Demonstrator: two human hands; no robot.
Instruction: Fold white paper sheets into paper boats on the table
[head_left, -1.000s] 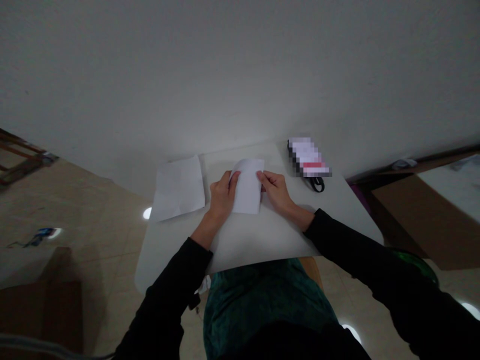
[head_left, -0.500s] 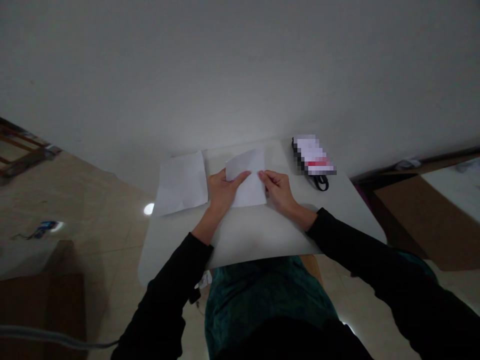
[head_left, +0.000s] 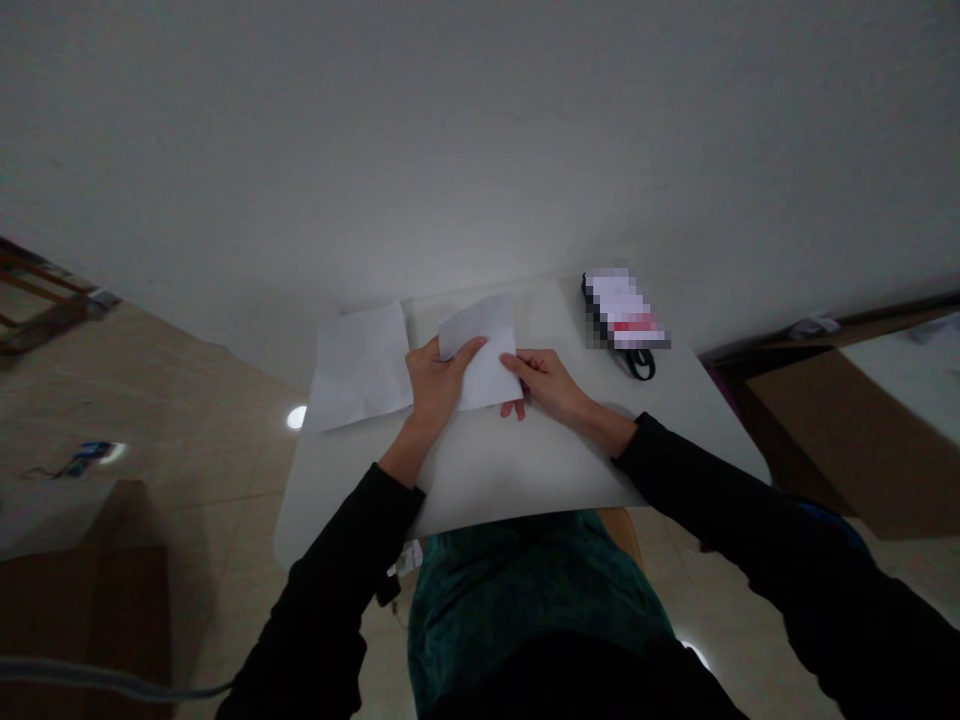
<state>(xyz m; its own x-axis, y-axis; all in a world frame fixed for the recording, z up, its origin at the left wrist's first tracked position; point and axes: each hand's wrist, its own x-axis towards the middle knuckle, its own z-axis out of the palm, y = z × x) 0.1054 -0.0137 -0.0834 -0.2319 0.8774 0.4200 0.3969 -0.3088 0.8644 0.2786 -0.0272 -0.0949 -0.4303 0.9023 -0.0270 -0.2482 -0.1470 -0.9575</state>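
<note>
A small white sheet of paper (head_left: 486,370) is held between my two hands over the table, its top edge slightly curved. My left hand (head_left: 435,385) grips its left side, thumb across the front and the other fingers mostly behind. On the right edge, my right hand (head_left: 544,380) pinches the sheet with the thumb in front; some fingertips show below the lower edge. Beside my left hand, a larger white paper (head_left: 360,365) lies on the table's left part, reaching past the left edge.
The white table (head_left: 525,470) stands against a grey wall (head_left: 480,140). At its back right lies a blurred-out white and red item (head_left: 626,305) with a black strap (head_left: 640,363). Cardboard (head_left: 862,440) is on the right, and a cable (head_left: 112,675) runs at lower left.
Both hands and the small sheet have shifted slightly left. My right hand has moved lower around the sheet's right edge, and its fingertips now show beneath it.
</note>
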